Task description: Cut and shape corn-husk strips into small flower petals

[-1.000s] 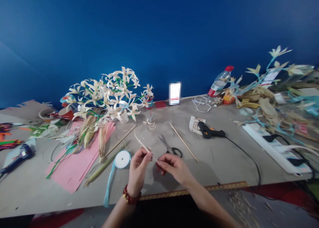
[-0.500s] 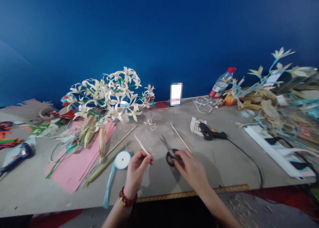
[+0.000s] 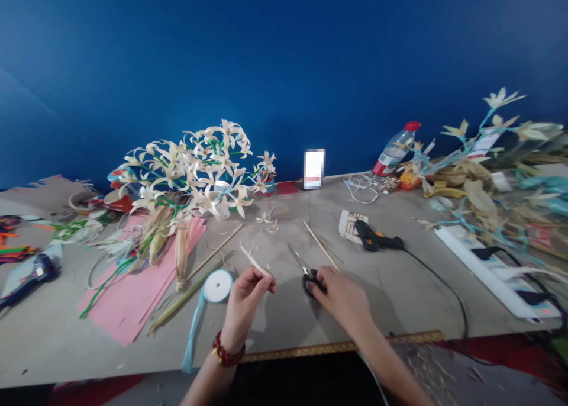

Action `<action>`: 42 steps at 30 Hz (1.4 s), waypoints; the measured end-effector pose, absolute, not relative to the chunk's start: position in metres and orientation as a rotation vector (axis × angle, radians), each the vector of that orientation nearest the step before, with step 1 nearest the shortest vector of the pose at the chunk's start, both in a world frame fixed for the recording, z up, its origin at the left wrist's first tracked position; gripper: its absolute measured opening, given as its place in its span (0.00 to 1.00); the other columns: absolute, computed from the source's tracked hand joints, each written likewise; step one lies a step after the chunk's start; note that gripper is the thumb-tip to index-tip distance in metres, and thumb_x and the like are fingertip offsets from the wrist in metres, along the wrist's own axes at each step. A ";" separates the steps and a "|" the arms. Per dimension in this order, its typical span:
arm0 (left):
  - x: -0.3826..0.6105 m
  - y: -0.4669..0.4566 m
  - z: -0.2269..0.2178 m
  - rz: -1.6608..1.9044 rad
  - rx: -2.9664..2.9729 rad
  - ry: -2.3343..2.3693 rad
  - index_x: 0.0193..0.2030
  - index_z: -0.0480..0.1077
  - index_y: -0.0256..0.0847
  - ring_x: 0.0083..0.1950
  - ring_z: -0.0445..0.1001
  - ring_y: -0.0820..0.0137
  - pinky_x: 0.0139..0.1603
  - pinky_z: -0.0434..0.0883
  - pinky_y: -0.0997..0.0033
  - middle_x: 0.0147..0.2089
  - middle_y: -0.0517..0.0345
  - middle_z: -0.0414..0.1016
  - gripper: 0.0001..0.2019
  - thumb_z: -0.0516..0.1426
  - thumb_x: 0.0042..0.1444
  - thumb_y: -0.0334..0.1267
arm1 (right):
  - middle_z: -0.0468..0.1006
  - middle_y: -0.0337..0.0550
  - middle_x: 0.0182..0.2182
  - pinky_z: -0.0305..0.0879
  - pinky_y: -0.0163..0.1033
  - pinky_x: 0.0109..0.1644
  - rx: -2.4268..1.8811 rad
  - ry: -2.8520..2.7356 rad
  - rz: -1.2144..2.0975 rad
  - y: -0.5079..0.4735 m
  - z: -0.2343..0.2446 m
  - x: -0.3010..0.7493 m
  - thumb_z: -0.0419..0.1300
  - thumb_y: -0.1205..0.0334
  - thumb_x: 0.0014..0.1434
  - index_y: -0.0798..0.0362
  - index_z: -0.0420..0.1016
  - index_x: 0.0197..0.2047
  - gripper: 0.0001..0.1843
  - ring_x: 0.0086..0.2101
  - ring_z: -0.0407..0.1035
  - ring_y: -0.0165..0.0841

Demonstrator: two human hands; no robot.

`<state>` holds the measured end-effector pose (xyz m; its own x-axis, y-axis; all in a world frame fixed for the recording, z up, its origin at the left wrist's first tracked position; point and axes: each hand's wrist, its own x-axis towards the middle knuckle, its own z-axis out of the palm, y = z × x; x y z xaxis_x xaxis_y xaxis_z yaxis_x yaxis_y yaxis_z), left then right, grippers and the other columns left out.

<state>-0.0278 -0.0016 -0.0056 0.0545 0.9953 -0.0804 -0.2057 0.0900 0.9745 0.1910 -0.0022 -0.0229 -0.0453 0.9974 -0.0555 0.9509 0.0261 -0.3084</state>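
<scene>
R hand (image 3: 345, 296): scissors (image 3: 307, 280); btl-lbl (image 3: 389, 158) blurry

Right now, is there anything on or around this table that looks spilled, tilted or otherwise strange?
Yes: pale scraps lie scattered on the floor below the near edge of the table, lower right, like dropped waste. The red-capped bottle leans rightward, though lens distortion may cause that.

Head-worn view, facing forward, angled down

Honestly can't read a single word here: the label (image 3: 389, 157) on the bottle (image 3: 402, 137) behind the black glue gun (image 3: 377, 238) is too tiny, and the panel (image 3: 314, 166) behind-left of that gun is pixelated.
</scene>
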 end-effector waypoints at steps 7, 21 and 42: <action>-0.028 0.001 -0.008 1.223 0.875 1.062 0.30 0.71 0.37 0.32 0.70 0.73 0.39 0.68 0.73 0.29 0.59 0.74 0.11 0.63 0.55 0.42 | 0.78 0.42 0.26 0.58 0.36 0.27 -1.657 -1.596 1.134 -0.004 -0.032 0.204 0.60 0.47 0.56 0.51 0.71 0.32 0.14 0.24 0.69 0.34; -0.022 0.003 0.003 1.243 0.690 0.925 0.32 0.76 0.35 0.37 0.73 0.72 0.43 0.70 0.72 0.40 0.52 0.78 0.08 0.65 0.53 0.38 | 0.71 0.36 0.27 0.56 0.32 0.27 -1.093 -1.074 1.939 -0.035 -0.019 0.162 0.71 0.42 0.42 0.50 0.66 0.34 0.27 0.26 0.63 0.29; -0.018 -0.001 0.003 1.247 0.793 0.961 0.31 0.72 0.35 0.35 0.72 0.71 0.42 0.69 0.70 0.34 0.54 0.76 0.09 0.63 0.55 0.39 | 0.70 0.34 0.26 0.59 0.33 0.30 -1.152 -1.148 1.845 -0.030 -0.021 0.162 0.71 0.45 0.43 0.51 0.64 0.29 0.24 0.25 0.61 0.27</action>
<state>-0.0182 -0.0013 0.0034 0.0502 0.9864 -0.1563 -0.4019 0.1632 0.9010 0.1616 -0.0300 -0.0209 -0.3866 0.8613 -0.3296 -0.0846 -0.3890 -0.9173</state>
